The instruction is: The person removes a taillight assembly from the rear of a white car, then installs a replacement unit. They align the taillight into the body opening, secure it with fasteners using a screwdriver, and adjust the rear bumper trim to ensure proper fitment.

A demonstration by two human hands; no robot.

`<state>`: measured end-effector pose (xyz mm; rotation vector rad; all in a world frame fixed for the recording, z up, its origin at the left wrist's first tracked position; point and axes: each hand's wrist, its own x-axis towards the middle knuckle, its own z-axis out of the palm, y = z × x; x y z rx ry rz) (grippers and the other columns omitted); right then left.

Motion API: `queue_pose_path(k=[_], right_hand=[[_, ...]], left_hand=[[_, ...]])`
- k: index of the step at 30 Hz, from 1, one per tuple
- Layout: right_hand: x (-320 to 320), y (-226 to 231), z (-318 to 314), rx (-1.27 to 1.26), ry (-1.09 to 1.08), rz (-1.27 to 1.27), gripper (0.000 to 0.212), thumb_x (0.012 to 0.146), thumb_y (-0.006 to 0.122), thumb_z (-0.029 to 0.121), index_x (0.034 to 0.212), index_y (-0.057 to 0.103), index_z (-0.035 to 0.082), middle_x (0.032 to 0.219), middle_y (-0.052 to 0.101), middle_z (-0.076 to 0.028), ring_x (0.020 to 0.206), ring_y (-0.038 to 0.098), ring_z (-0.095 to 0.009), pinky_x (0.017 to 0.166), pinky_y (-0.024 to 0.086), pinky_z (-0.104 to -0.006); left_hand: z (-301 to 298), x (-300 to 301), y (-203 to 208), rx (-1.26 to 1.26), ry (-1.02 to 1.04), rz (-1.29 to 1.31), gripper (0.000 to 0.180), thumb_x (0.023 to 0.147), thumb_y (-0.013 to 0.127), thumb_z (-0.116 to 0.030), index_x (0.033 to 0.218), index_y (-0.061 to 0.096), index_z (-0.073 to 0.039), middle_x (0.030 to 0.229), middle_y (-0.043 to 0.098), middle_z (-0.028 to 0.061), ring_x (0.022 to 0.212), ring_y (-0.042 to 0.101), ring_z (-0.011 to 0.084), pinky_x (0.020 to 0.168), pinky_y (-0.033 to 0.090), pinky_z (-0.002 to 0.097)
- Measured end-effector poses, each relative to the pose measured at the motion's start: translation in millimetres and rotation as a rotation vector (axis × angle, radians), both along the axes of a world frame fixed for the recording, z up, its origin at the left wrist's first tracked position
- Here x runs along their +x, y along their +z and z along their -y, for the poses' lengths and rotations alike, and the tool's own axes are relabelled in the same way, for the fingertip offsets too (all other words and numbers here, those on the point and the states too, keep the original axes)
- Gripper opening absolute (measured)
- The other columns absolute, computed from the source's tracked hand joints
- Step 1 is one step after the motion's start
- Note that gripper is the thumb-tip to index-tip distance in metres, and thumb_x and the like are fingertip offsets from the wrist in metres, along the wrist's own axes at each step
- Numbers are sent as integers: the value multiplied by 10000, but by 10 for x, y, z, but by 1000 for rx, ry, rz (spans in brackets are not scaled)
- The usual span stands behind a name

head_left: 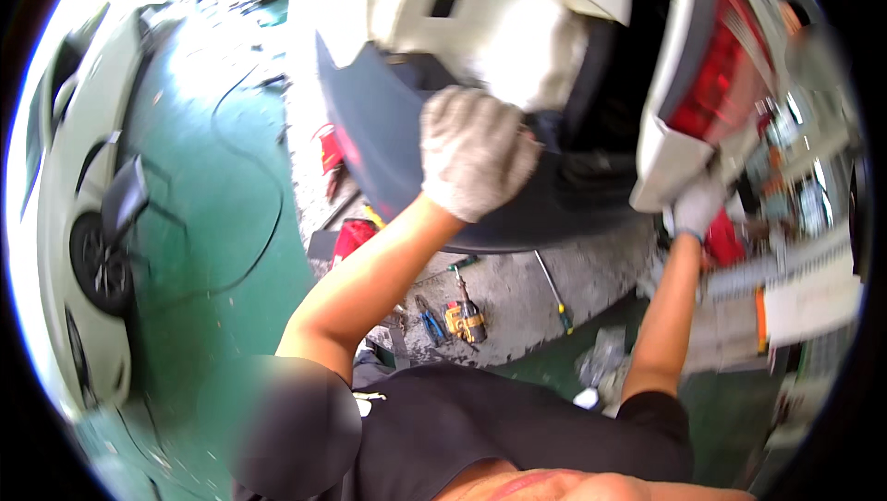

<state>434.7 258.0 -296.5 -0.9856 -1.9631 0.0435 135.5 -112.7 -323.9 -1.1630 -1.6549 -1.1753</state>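
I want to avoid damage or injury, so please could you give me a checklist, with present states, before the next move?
1. Left grip protected: ok, off-white fabric glove worn.
2. Right grip protected: ok, pale glove worn.
3. Left hold on the curved dark grey bumper: cannot tell, fingertips hidden.
4. Right hold on the white panel beside the red tail lamp: cannot tell, fingers mostly hidden.
5. Grey floor free of loose tools: not ok, a yellow-and-black power drill, blue-handled pliers and a long green-and-yellow-handled screwdriver lie there.
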Motion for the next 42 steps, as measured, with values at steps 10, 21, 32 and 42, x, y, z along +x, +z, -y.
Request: queue_pose_path(k=[10, 21, 32, 42], right_hand=[[-917, -1358, 460, 141, -137, 30, 609, 1031, 564, 219, 1517, 499, -141, 1529, 560, -392, 1419, 548, -529, 1236, 425, -547], [-894, -1360, 524, 172, -87, -70, 570, 1049, 536, 258, 1520, 555, -61, 1576, 569, -308, 1461, 526, -477, 1230, 424, -555], [-829, -1423, 489, 178, -58, -114, 571, 1081, 515, 285, 1543, 553, -49, 1623, 542, -283, 1511, 490, -462, 1257, 393, -548], [-870, -1427, 517, 176, -31, -91, 581, 1086, 525, 298, 1553, 537, -48, 1632, 530, -279, 1509, 485, -467, 1249, 394, -560]], left_hand=[[-67, 41, 6, -36, 62, -87, 189, 927, 720, -227, 1045, 795, -100, 1056, 753, 83, 1077, 698, 322, 1070, 449, 503], [469, -347, -259, 67, 84, 65, 454, 1093, 569, -148, 1520, 588, 5, 1614, 539, 208, 1531, 477, 383, 1281, 359, 506], [893, -2121, -309, 756, 0, 875, 913, 1089, 493, -670, 1687, 366, 9, 1722, 388, 181, 1563, 395, 298, 1276, 334, 422], [309, -2114, 19, 564, -167, 937, 933, 1068, 482, -758, 1688, 415, -64, 1585, 565, 185, 1459, 542, 296, 1225, 415, 439]])
